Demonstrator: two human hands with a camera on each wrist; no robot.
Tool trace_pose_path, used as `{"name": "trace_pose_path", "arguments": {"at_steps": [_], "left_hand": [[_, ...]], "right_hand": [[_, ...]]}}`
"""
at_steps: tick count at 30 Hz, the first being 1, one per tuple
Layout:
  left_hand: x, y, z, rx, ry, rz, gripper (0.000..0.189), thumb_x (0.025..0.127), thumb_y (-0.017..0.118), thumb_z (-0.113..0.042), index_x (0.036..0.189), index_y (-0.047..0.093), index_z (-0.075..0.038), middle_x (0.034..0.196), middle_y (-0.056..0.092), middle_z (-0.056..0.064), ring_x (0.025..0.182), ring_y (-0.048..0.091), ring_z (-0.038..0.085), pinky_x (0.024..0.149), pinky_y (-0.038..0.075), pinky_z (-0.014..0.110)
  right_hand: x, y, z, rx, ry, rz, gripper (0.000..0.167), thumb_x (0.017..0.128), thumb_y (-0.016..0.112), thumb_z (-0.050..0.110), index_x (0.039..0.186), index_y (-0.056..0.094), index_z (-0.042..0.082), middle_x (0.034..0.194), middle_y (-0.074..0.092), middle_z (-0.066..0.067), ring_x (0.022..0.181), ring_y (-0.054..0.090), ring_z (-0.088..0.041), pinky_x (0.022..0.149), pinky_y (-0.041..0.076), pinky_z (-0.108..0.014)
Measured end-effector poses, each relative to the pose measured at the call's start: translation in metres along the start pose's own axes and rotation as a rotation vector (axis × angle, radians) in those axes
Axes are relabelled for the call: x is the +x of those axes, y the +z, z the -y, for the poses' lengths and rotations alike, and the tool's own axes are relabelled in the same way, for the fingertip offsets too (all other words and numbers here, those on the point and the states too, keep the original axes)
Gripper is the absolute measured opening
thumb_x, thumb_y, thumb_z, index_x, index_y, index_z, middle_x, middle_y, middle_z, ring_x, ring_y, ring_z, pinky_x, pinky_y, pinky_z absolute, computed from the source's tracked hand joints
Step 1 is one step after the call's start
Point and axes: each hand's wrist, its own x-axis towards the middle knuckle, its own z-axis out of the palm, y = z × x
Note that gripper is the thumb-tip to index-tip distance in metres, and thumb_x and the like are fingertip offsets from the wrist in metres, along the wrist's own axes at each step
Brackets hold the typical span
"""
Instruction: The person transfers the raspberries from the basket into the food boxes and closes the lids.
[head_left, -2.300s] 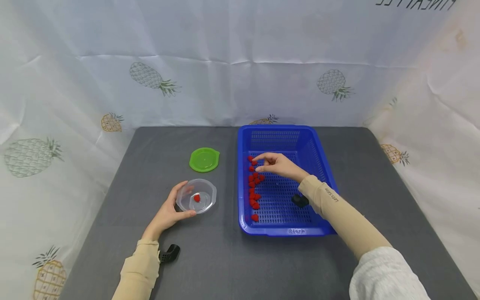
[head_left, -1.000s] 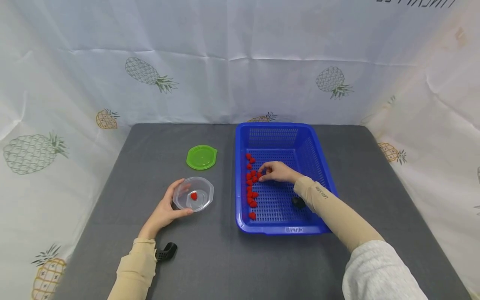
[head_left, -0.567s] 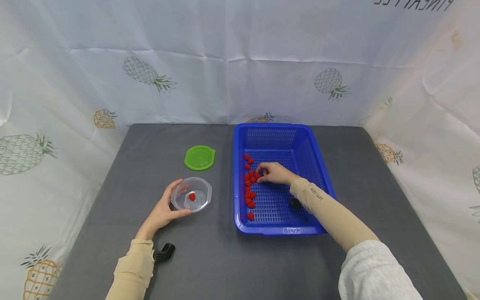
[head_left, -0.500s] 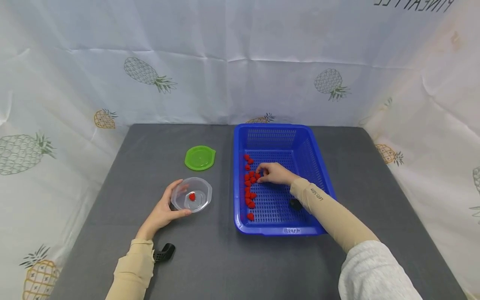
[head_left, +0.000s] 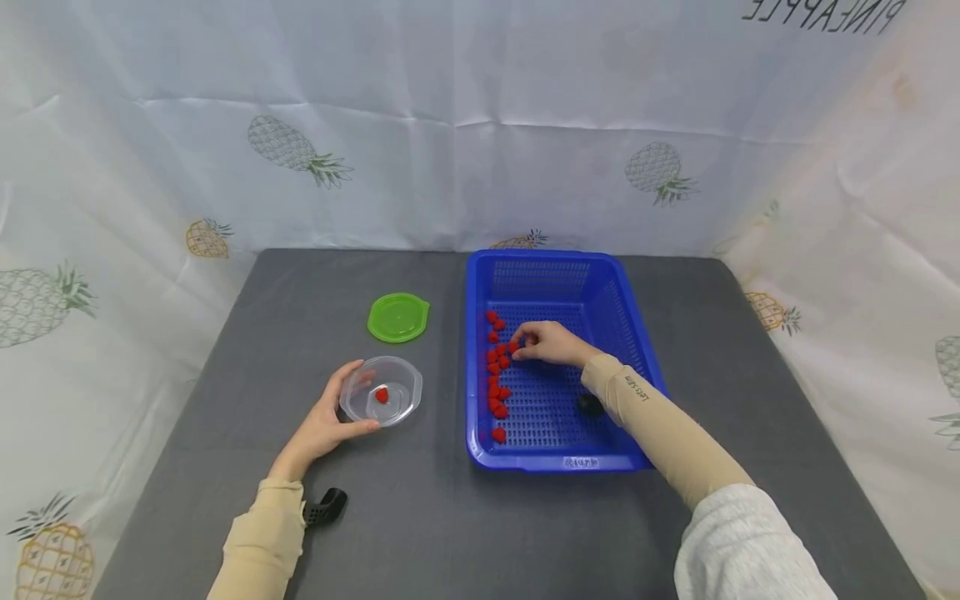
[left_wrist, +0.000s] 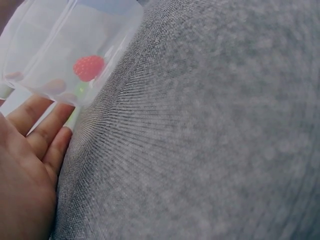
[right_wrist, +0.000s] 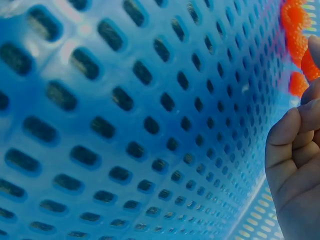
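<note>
Two hands busy here, and the right one's doing most of the work. About two seconds ago the right hand (head_left: 553, 342) was over the raspberries farther back in the blue basket (head_left: 551, 462), thumb and index finger spread apart. Now it's lower and a bit closer to the front, and the fingers (right_wrist: 284, 132) are down to a narrow pinch on one red raspberry (head_left: 514, 345) at the right edge of the middle cluster (head_left: 493, 370). Compared with half a second back, that raspberry sits slightly higher against its neighbours, so it looks like it's just come up a little. It's inside the basket, near the left side.

The left hand (head_left: 326, 425) hasn't really done anything new: thumb on the near side, fingers round the far side, holding the clear bowl (head_left: 402, 379). There's the same single raspberry inside (head_left: 382, 395), which the left wrist view shows through the plastic too. The bowl's left of the basket, well apart from it.

The rest looks like it's stayed put: green lid (head_left: 398, 317) lying on the grey desk (head_left: 465, 533) behind the bowl, and a lone raspberry in front (head_left: 498, 435) near the basket's front left corner. The whole head view has drifted a touch, so small shifts there are just the camera.
</note>
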Motion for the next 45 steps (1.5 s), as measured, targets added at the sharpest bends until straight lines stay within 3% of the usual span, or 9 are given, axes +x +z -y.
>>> {"name": "trace_pose_path", "arguments": {"at_steps": [12, 17, 24, 36, 45], "left_hand": [[-0.003, 0.001, 0.002, 0.003, -0.004, -0.008, 0.095, 0.070, 0.080, -0.006, 0.145, 0.023, -0.020, 0.142, 0.042, 0.019, 0.124, 0.036, -0.011, 0.096, 0.019, 0.003], [0.001, -0.001, 0.003, -0.002, 0.030, -0.007, 0.095, 0.070, 0.079, -0.004, 0.145, 0.023, -0.016, 0.141, 0.041, 0.023, 0.124, 0.037, -0.011, 0.097, 0.019, 0.003], [0.003, 0.000, 0.004, 0.009, 0.026, -0.007, 0.095, 0.070, 0.079, -0.006, 0.146, 0.023, -0.018, 0.141, 0.042, 0.021, 0.124, 0.037, -0.010, 0.096, 0.019, 0.002], [-0.002, 0.000, 0.005, 0.001, 0.023, -0.014, 0.095, 0.070, 0.079, -0.006, 0.146, 0.023, -0.019, 0.141, 0.042, 0.020, 0.123, 0.038, -0.010, 0.094, 0.020, 0.002], [-0.001, -0.002, 0.004, 0.017, 0.003, -0.006, 0.095, 0.071, 0.079, -0.007, 0.146, 0.022, -0.021, 0.143, 0.041, 0.018, 0.124, 0.036, -0.011, 0.096, 0.020, 0.006]], "right_hand": [[-0.013, -0.020, 0.011, 0.144, 0.033, -0.060, 0.028, 0.085, 0.066, 0.035, 0.107, 0.064, 0.018, 0.075, 0.052, 0.000, 0.059, 0.039, -0.015, 0.061, 0.038, -0.029], [-0.016, -0.029, 0.018, 0.184, 0.007, -0.099, 0.029, 0.084, 0.066, 0.038, 0.106, 0.063, 0.019, 0.075, 0.051, 0.000, 0.058, 0.038, -0.015, 0.061, 0.038, -0.029], [-0.024, -0.038, 0.031, 0.228, -0.058, -0.137, 0.029, 0.084, 0.067, 0.038, 0.105, 0.063, 0.018, 0.076, 0.052, -0.001, 0.060, 0.040, -0.015, 0.059, 0.038, -0.029], [-0.026, -0.035, 0.061, 0.259, -0.139, -0.141, 0.030, 0.082, 0.069, 0.038, 0.106, 0.063, 0.022, 0.074, 0.051, -0.001, 0.058, 0.038, -0.013, 0.057, 0.036, -0.026], [-0.025, -0.032, 0.081, 0.340, -0.230, -0.132, 0.025, 0.085, 0.068, 0.028, 0.108, 0.063, 0.018, 0.077, 0.055, -0.003, 0.059, 0.041, -0.014, 0.056, 0.038, -0.025]]}}
